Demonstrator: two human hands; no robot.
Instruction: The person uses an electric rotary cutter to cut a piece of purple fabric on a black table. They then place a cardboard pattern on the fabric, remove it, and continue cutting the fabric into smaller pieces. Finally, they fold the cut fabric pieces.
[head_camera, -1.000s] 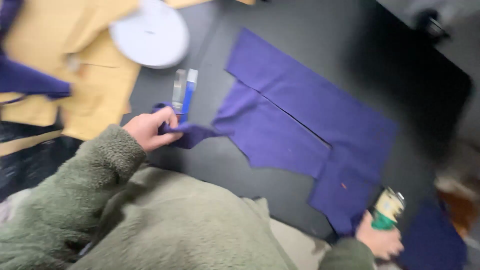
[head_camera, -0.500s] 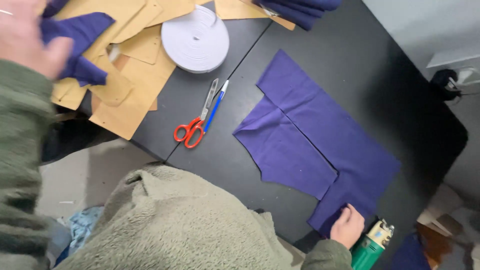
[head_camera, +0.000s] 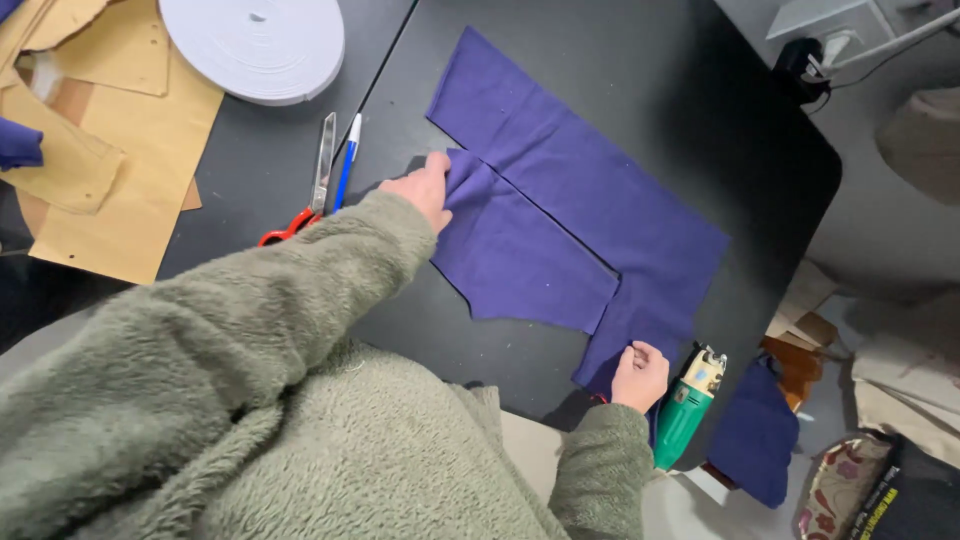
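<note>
Two cut pieces of purple fabric (head_camera: 560, 210) lie flat on the black table (head_camera: 640, 80), the smaller one overlapping the larger. My left hand (head_camera: 424, 190) grips the upper left corner of the smaller piece. My right hand (head_camera: 638, 375) has its fingers curled on the lower corner of the larger piece at the table's near edge. Both arms wear a green fleece sleeve (head_camera: 250, 330).
A green electric cutter (head_camera: 685, 410) lies just right of my right hand. Red-handled scissors (head_camera: 305, 190) and a blue pen (head_camera: 346, 160) lie left of my left hand. A white tape roll (head_camera: 255, 40), tan cardboard patterns (head_camera: 120, 170) and another purple piece (head_camera: 755, 435) are around.
My left hand came down from the upper left onto the fabric's corner. My right hand stayed at the lower corner. The view shifted closer over the table.
</note>
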